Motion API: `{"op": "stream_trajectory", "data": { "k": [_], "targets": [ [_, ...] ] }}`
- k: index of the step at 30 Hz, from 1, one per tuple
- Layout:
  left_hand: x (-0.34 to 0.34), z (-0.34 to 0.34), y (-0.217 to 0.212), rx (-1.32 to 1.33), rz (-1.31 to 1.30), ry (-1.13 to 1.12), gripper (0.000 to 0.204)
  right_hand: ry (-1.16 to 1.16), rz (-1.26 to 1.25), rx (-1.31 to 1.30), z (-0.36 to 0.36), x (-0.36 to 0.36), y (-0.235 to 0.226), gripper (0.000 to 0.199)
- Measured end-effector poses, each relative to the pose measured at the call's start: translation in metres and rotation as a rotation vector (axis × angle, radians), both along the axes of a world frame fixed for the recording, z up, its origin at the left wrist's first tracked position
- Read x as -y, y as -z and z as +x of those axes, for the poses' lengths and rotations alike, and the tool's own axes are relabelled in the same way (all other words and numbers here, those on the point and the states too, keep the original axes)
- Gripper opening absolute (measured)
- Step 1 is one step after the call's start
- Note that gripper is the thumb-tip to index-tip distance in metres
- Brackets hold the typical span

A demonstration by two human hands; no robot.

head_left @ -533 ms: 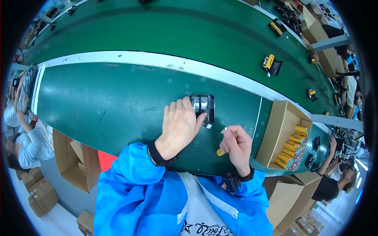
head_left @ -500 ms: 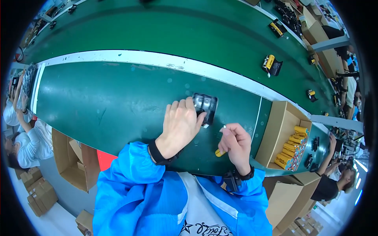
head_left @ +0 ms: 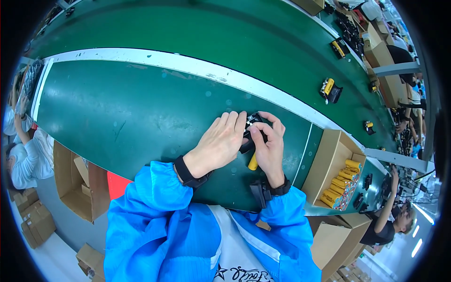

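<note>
A small black plastic case (head_left: 246, 146) sits on the green bench in front of me, largely covered by my fingers. My left hand (head_left: 221, 141) is closed around its left side. At the case's right side is my right hand (head_left: 268, 145), thumb and fingertips pinched at the opening. Small white parts show by those fingertips, seemingly a plug, though the fingers hide most of it. A yellow battery pack (head_left: 253, 162) lies just below the case, partly behind my right hand.
To the right stands a cardboard box (head_left: 319, 164) with several yellow battery packs (head_left: 340, 185). Beyond the white rail (head_left: 206, 74), black cases with yellow packs (head_left: 330, 89) lie on a green surface. Open cartons (head_left: 75, 183) flank me below bench height. Co-workers are at both sides.
My right hand has moved up and left, bringing the small white plug to the black case. The yellow pack has shifted up and left with it. My left hand stays on the case.
</note>
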State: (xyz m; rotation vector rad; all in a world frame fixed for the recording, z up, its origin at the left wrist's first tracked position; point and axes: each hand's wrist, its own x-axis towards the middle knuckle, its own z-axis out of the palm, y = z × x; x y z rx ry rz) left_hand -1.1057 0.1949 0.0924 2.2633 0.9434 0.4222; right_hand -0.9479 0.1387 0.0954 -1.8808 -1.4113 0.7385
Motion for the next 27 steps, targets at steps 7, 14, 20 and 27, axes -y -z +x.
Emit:
{"op": "stream_trajectory", "data": {
  "k": [7,14,20,27],
  "targets": [
    [-0.002,-0.001,0.001,0.003,0.003,-0.010,0.055,0.062,-0.117,-0.073,-0.010,-0.007,-0.006,0.011],
    [-0.004,-0.002,-0.005,-0.022,-0.017,0.000,0.050,0.044,-0.296,-0.078,-0.004,-0.018,-0.020,0.008],
    [-0.004,-0.004,-0.005,-0.017,0.051,0.003,0.047,0.090,-0.303,-0.110,-0.009,-0.022,-0.022,0.007],
    [-0.006,-0.004,-0.008,-0.028,0.081,0.008,0.045,0.126,-0.317,-0.205,-0.008,-0.031,-0.019,0.006]
  ]
}}
